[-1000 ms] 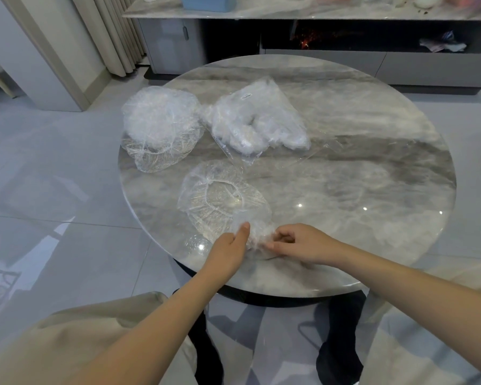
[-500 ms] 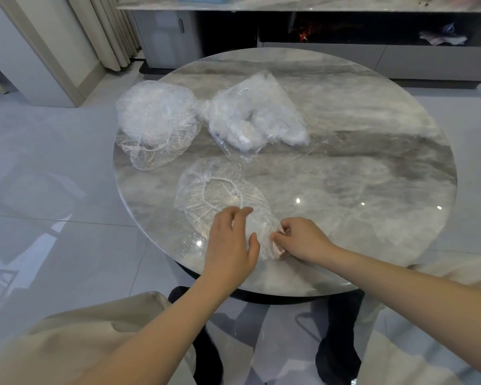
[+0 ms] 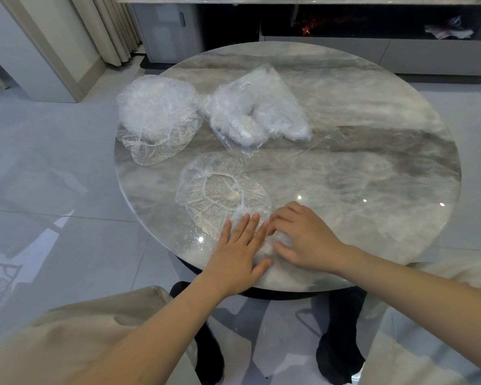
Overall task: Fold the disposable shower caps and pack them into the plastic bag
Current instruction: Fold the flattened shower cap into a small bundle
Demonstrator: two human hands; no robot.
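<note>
I am pressing my flat left hand (image 3: 240,245) on the folded shower cap (image 3: 264,240) at the marble table's (image 3: 372,190) near edge, while my right hand's (image 3: 303,237) curled fingers are pinching it; squeezing air out should be keeping the fold compact for the plastic bag (image 3: 261,112).

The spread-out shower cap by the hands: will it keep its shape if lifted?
Probably not. The shower cap is thin, crinkled clear film lying flat, so it should flop and look very light. Its gathered rim may spring back; the glossy table suggests it slides easily.
</note>
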